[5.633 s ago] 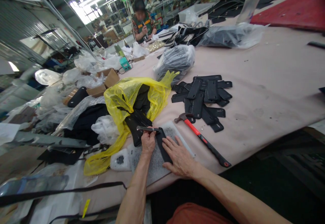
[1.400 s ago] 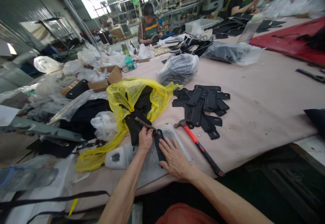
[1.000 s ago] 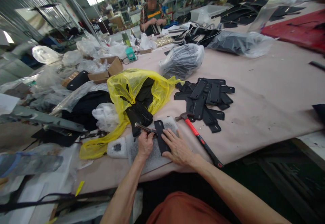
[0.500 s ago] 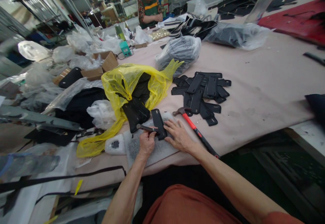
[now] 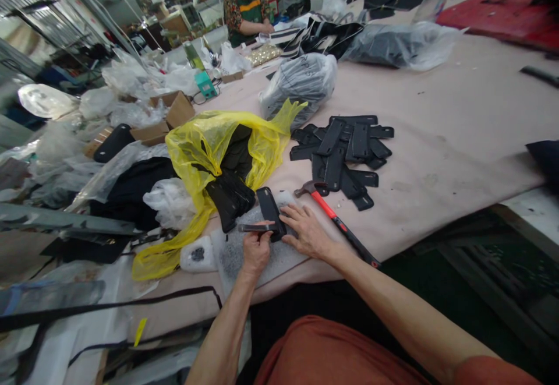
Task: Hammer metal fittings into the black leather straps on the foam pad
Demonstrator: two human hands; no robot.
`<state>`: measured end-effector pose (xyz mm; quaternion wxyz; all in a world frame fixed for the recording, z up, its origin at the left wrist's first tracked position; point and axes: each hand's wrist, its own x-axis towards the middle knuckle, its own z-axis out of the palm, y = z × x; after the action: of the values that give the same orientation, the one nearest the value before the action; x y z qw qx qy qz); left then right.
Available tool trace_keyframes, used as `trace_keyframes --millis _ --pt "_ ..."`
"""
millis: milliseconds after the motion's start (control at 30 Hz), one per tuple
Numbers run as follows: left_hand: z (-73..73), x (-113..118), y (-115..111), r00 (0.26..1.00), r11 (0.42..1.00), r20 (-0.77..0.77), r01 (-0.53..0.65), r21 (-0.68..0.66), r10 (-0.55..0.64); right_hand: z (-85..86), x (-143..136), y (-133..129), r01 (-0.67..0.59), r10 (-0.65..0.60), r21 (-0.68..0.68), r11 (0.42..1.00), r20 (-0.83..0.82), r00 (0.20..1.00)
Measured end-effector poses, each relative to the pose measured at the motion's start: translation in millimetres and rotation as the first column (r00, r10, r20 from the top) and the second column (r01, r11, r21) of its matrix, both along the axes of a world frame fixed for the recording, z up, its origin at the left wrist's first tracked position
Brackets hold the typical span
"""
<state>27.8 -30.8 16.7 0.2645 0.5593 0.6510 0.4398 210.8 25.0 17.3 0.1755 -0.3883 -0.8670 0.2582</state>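
My left hand [image 5: 255, 252] is closed round a rod-like metal tool [image 5: 253, 228], which lies nearly level and points left. The tool's right end is beside a flat black strip [image 5: 267, 203] with a small slot near its far end. Under the strip is a pale, pitted board [image 5: 231, 251]. My right hand [image 5: 309, 232] lies flat with fingers spread, its fingertips at the strip's right edge. To the right of that hand rests a claw hammer [image 5: 324, 204] with a red and black handle, untouched.
Beyond the hammer lies a loose pile of black strips [image 5: 334, 166]. A yellow plastic bag [image 5: 187, 140] spills black pieces [image 5: 231, 195] left of the board. Further back are a clear bag of dark pieces [image 5: 301, 82] and a person [image 5: 247, 9]. Plastic bags [image 5: 131, 76] crowd the left.
The metal tool has turned from slanting to nearly level, its left end now lower. My left hand has shifted slightly right; my right hand stays spread beside the strip. The camera view has shifted a little.
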Motion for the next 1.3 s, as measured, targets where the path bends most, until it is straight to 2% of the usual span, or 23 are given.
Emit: trace_keyframes --millis 367,500,833,900,933,1033,1067,1133,1200,1233,1300 --pt "-1.1 0.3 0.5 0.996 0.999 -0.080 0.036 -0.005 -0.037 3.5 1.5 0.9 0.008 -0.009 -0.012 1.000 -0.020 1.000" --pt "-5.6 2.1 1.6 0.987 0.999 -0.156 0.034 0.027 -0.030 4.8 2.8 0.9 0.007 -0.007 -0.009 1.000 -0.032 0.999" --pt "-16.9 10.0 7.4 0.926 0.987 -0.367 0.130 0.091 -0.088 1.0 2.7 1.1 -0.021 0.022 0.028 0.999 -0.031 0.999" --pt "-16.3 10.1 7.2 0.918 0.985 -0.383 0.146 0.089 -0.101 5.7 10.6 3.6 0.035 -0.032 0.068 0.997 -0.041 0.999" --pt "-16.0 10.1 7.0 0.916 0.984 -0.386 0.152 0.090 -0.106 8.4 16.9 5.6 0.105 -0.102 0.089 0.990 -0.039 0.994" --pt "-15.5 10.1 7.0 0.916 0.982 -0.380 0.170 0.086 -0.125 13.9 43.0 12.9 0.373 -0.382 0.118 0.920 0.063 0.922" --pt "-15.4 10.2 7.1 0.918 0.982 -0.375 0.172 0.077 -0.131 14.2 52.1 15.3 0.433 -0.444 0.107 0.895 0.126 0.887" --pt "-15.0 10.5 7.3 0.922 0.984 -0.361 0.171 0.042 -0.144 12.4 66.9 19.2 0.484 -0.478 0.030 0.875 0.225 0.849" --pt "-14.4 10.8 7.2 0.928 0.987 -0.342 0.161 0.003 -0.150 9.3 74.3 22.1 0.519 -0.485 -0.178 0.836 0.202 0.851" --pt "-14.2 10.9 6.9 0.931 0.988 -0.333 0.155 -0.013 -0.151 8.1 75.1 23.3 0.529 -0.508 -0.345 0.775 0.157 0.847" --pt "-13.9 11.1 5.9 0.936 0.989 -0.318 0.148 -0.031 -0.150 8.0 72.1 25.1 0.476 -0.571 -0.657 0.585 0.084 0.817"
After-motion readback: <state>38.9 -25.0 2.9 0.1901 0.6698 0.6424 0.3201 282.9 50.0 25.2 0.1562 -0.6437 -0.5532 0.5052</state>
